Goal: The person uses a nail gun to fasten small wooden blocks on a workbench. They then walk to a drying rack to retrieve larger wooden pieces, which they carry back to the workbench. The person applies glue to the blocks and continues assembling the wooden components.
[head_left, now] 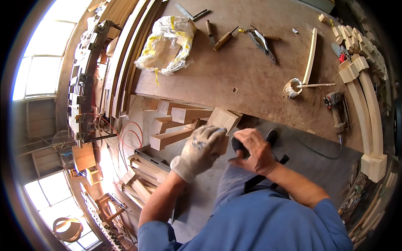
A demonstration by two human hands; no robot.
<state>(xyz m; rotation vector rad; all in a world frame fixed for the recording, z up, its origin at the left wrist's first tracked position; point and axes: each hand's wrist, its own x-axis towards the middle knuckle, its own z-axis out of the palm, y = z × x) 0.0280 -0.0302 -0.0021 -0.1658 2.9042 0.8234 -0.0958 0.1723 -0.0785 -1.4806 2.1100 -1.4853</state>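
My left hand (200, 148), in a pale knitted glove, is raised in front of my body with its fingers curled closed. A brownish patch shows at its fingertips; whether that is bare skin or a small held piece is unclear. My right hand (256, 151) is bare, a short gap to the right, its fingers bent and the thumb apart, with nothing visible in it. Just beyond the hands, the end of a squared timber (224, 119) sticks out by the bench edge. More squared timbers (184, 115) jut out left of it.
The brown workbench (251, 90) carries a plastic-wrapped bundle (167, 46), chisels (224, 38), pliers (263, 45), a crusted pot with a stick (292, 88), a wooden strip (310, 56) and an air tool (335, 109) with a hose. Curved wooden parts (368, 108) line the right; stacked lumber (144, 178) lies left.
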